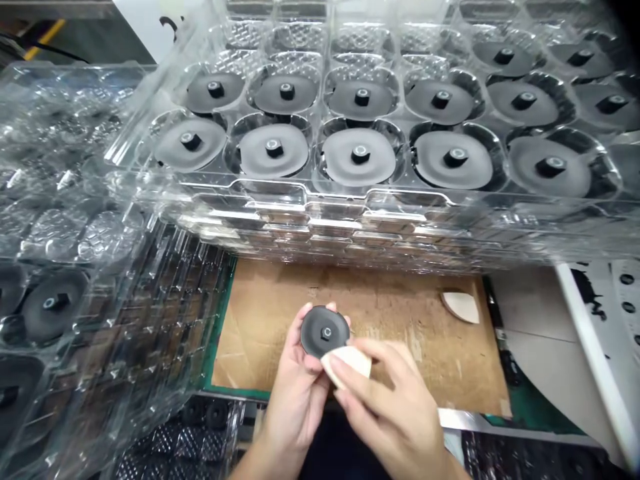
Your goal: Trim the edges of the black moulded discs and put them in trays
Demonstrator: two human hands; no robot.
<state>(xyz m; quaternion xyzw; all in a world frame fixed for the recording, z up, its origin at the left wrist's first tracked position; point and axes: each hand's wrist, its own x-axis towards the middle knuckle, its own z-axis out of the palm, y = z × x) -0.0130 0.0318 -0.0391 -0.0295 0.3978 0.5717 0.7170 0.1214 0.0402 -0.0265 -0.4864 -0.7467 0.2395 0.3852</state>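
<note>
A round black plastic disc with a small raised hub [320,327] rests in my left hand [297,383], whose fingers wrap around its rim. The hub faces up toward me. My right hand [395,393] pinches a white wedge-shaped pad [354,363] between thumb and fingers. The pad lies against or just over the disc's lower right edge; exact contact is hard to tell. Both hands are above a brown cardboard sheet [400,320]. A second, similar white wedge-shaped piece [463,307] lies on the cardboard to the right.
Stacked clear plastic trays [350,193] stand in front, the top one holding several black discs [359,157]. More clear trays [75,220] rise at the left. A black pen-like tool [507,363] lies right of the cardboard, over a green mat [545,407], near a white panel edge [595,347].
</note>
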